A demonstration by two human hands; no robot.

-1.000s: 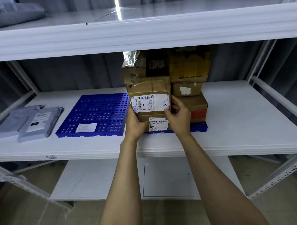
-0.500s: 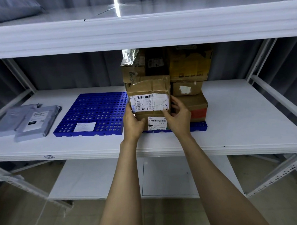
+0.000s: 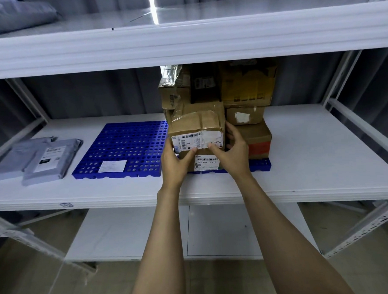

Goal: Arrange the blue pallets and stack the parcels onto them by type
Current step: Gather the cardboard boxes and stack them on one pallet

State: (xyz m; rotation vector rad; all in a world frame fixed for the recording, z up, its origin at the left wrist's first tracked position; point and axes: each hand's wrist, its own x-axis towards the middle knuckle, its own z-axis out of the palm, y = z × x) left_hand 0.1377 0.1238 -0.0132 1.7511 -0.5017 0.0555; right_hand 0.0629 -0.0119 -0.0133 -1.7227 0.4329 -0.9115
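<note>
Two blue pallets lie side by side on the middle shelf. The left pallet (image 3: pixel 126 147) carries only a white paper slip. The right pallet (image 3: pixel 259 167) is loaded with a stack of several brown cardboard boxes. My left hand (image 3: pixel 175 163) and my right hand (image 3: pixel 234 148) grip the labelled front box (image 3: pixel 196 126) from either side, thumbs on its front face. It sits on a lower labelled box (image 3: pixel 206 163). Two grey mailer bags (image 3: pixel 49 158) lie on the shelf left of the pallets.
The white upper shelf (image 3: pixel 184 42) hangs close above the top boxes (image 3: pixel 248 82). A grey bag (image 3: pixel 11 18) lies on its far left. Metal uprights (image 3: pixel 337 82) frame the right side. Bare white shelf surface (image 3: pixel 322 152) stretches right of the stack.
Both hands have shifted slightly up the front box, thumbs now over its label. The box seems tilted a little toward me.
</note>
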